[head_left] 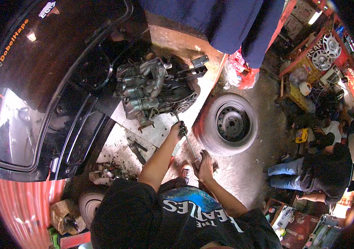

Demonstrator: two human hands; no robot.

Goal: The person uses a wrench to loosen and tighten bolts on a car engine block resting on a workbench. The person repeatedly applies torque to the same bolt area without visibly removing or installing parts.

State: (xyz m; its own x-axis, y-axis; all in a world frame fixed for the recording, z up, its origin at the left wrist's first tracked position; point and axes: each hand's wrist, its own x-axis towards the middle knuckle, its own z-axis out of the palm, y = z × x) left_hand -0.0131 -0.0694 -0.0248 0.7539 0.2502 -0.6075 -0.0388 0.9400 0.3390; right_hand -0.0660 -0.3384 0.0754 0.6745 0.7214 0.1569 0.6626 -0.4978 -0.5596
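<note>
A greasy metal engine (150, 89) lies on a light-coloured work surface (141, 135) in front of me. From its near right side a long, thin metal wrench bar (189, 143) slants down toward my body. My left hand (179, 130) is wrapped round this bar close to the engine, its fingers dark with grease. At the bar's near end is my right hand (204, 168), its fingers stretched out and its palm side against the end. What the bar's far end fits onto is hidden at the engine's edge.
A wheel with a tyre (228, 124) stands right of the work surface. A dark vehicle door panel (40, 95) fills the left. Dark blue cloth (235, 23) hangs at the back. At the right, a person (318, 170) in dark clothes bends near cluttered shelves (301, 79).
</note>
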